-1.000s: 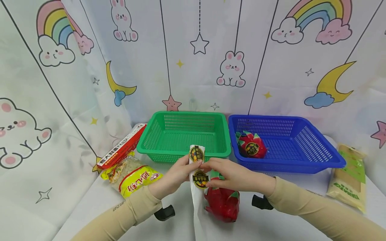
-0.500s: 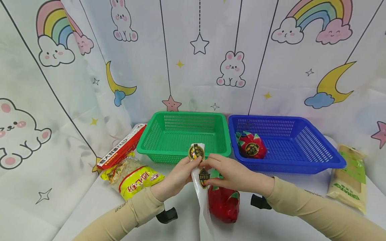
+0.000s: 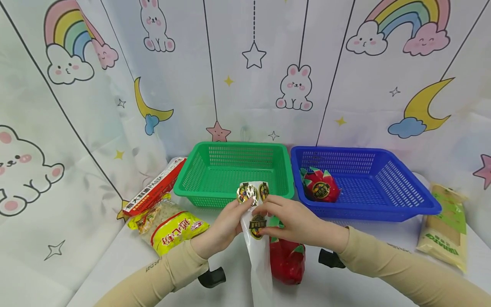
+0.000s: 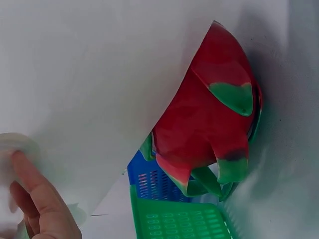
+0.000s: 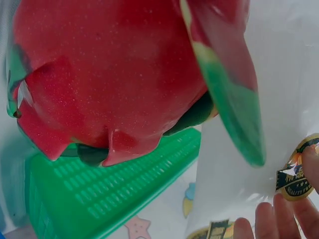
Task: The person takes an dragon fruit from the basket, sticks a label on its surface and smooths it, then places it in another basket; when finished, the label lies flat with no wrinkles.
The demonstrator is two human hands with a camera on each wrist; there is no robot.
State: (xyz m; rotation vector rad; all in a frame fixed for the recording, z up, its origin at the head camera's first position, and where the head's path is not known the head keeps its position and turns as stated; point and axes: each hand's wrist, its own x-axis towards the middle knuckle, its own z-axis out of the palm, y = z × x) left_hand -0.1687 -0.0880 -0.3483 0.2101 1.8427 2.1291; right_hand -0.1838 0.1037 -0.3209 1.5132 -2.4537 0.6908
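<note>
A white strip (image 3: 261,266) bearing round black-and-gold stickers stands between the two hands and trails down toward the front. My left hand (image 3: 222,224) grips its upper part, thumb on the face beside the top stickers. My right hand (image 3: 295,221) pinches at a lower sticker (image 3: 258,226), thumb and index finger at its right edge. That sticker (image 5: 294,186) lies right by the fingertips in the right wrist view. Behind the strip sits a red dragon fruit (image 3: 288,262) with green tips, partly hidden by the strip and right hand.
A green basket (image 3: 234,200) stands at the back beside a blue basket (image 3: 368,211), which holds another dragon fruit (image 3: 321,185) with a sticker. A red pasta box (image 3: 155,187) and yellow bag (image 3: 172,226) lie left; a tan packet (image 3: 443,230) lies right.
The strip has turned to show its face more broadly, and its lower end has swung right, covering more of the dragon fruit. Both hands keep nearly the same place.
</note>
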